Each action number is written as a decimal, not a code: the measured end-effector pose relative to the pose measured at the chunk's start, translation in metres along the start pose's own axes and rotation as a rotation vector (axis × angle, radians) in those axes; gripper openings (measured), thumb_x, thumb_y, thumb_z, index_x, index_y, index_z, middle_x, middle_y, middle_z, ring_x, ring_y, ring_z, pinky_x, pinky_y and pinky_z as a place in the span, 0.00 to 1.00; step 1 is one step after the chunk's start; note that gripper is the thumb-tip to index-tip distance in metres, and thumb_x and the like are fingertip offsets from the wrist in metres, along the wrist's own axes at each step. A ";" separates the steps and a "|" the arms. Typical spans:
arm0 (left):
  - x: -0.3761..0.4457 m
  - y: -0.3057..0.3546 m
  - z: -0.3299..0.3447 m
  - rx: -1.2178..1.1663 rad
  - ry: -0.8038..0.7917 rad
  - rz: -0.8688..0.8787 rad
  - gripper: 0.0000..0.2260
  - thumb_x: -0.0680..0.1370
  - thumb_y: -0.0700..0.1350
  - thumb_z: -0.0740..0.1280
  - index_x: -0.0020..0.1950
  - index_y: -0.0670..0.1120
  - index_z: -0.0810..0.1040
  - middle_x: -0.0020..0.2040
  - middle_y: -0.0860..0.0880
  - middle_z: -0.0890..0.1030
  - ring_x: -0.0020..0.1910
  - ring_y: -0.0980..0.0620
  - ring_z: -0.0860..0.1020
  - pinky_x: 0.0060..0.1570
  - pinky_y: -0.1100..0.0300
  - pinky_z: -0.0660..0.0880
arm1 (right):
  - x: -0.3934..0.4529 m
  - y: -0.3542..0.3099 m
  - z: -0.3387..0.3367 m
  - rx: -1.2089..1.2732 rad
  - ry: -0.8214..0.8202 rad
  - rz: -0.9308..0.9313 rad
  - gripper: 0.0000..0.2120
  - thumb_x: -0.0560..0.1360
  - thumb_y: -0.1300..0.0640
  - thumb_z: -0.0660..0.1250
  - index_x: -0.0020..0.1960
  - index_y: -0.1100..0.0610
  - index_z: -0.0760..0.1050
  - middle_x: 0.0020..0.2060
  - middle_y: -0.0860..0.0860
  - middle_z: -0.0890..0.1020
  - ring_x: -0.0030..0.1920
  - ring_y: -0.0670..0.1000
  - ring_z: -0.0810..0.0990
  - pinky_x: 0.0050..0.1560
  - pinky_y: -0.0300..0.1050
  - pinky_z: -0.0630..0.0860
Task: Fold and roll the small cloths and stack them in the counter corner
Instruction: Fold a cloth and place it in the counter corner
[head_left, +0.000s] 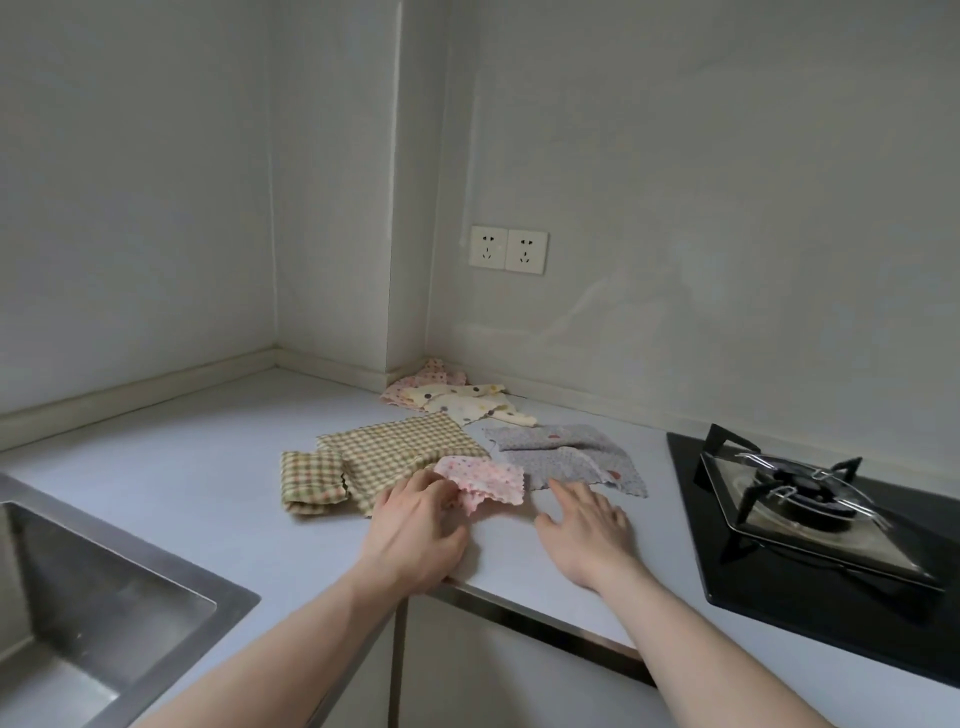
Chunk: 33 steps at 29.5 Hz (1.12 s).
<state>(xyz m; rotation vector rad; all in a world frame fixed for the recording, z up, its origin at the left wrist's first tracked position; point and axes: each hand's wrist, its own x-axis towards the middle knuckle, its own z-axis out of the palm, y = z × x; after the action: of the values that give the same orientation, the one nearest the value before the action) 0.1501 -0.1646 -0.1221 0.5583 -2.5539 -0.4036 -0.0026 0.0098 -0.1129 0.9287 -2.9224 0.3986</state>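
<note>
left hand (415, 525) pinches pink dotted cloth (483, 480), frame centre, on bench (208, 467). right hand (587, 525) flat, fingers spread, empty. cloth looks light, limp; best taken at corners.

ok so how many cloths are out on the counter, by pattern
Checked, tan and green: 2, one rolled, one flat
Pink dotted: 2, one pinched by the left hand, one in the corner
Cream dotted: 1
Grey: 1
Total: 6
</note>
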 end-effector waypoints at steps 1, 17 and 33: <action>0.000 0.000 0.000 0.001 0.007 -0.006 0.19 0.75 0.57 0.63 0.65 0.55 0.76 0.67 0.55 0.74 0.69 0.49 0.71 0.69 0.51 0.63 | 0.001 0.000 -0.001 0.003 0.000 -0.003 0.32 0.80 0.41 0.51 0.83 0.44 0.52 0.80 0.47 0.59 0.79 0.54 0.58 0.78 0.59 0.54; 0.003 0.003 -0.001 0.068 0.019 -0.118 0.24 0.73 0.58 0.60 0.67 0.54 0.75 0.64 0.53 0.79 0.66 0.48 0.73 0.69 0.50 0.66 | 0.009 0.007 0.004 0.200 0.288 0.043 0.07 0.76 0.44 0.67 0.44 0.46 0.80 0.44 0.43 0.81 0.53 0.52 0.77 0.60 0.49 0.68; -0.011 0.013 -0.006 0.181 0.122 0.106 0.23 0.75 0.60 0.55 0.64 0.54 0.76 0.62 0.53 0.78 0.61 0.48 0.75 0.62 0.51 0.71 | -0.070 0.022 -0.050 0.682 0.566 0.127 0.03 0.82 0.51 0.65 0.50 0.48 0.74 0.44 0.45 0.82 0.44 0.49 0.80 0.42 0.44 0.70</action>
<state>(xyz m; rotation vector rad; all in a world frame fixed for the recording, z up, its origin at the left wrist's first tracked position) 0.1576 -0.1493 -0.1165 0.4935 -2.5024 -0.0983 0.0402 0.0797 -0.0783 0.5260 -2.3280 1.4495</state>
